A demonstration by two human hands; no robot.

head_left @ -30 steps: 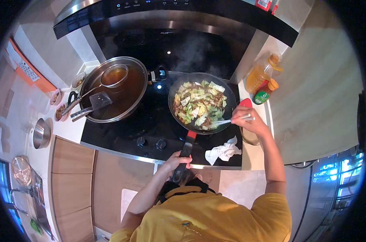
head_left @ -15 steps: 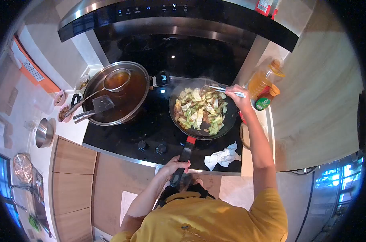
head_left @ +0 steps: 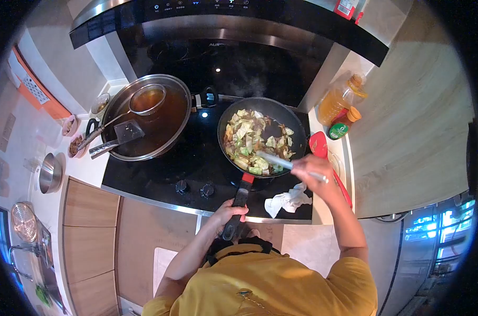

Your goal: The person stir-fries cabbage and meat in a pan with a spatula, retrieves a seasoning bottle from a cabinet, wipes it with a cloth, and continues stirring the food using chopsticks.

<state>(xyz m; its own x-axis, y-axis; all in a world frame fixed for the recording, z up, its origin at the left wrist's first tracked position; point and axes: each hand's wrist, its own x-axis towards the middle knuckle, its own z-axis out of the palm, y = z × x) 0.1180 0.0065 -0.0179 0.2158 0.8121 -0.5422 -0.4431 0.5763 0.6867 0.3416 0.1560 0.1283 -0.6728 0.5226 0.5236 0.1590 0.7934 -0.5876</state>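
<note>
My left hand [head_left: 229, 211] is closed around the black handle [head_left: 241, 197] of a dark frying pan [head_left: 299, 126] on the stovetop. Chopped cabbage [head_left: 245, 131] with browned bits lies in the pan, mostly toward its left and lower side. With my right hand [head_left: 313, 171] I grip light-coloured chopsticks [head_left: 276, 159], blurred by motion. Their tips reach into the cabbage near the pan's lower middle.
Left of the pan stands a wide pot [head_left: 183, 126] of brown liquid, holding a strainer [head_left: 148, 100] and a spatula [head_left: 128, 131]. A crumpled white cloth [head_left: 288, 201] lies at the stove's front. Bottles [head_left: 343, 124] and a red utensil [head_left: 318, 143] line the right counter.
My right hand and the chopsticks have swept from the pan's upper right down to its lower right. The cabbage has shifted, baring the pan's upper right. My left hand keeps hold of the handle.
</note>
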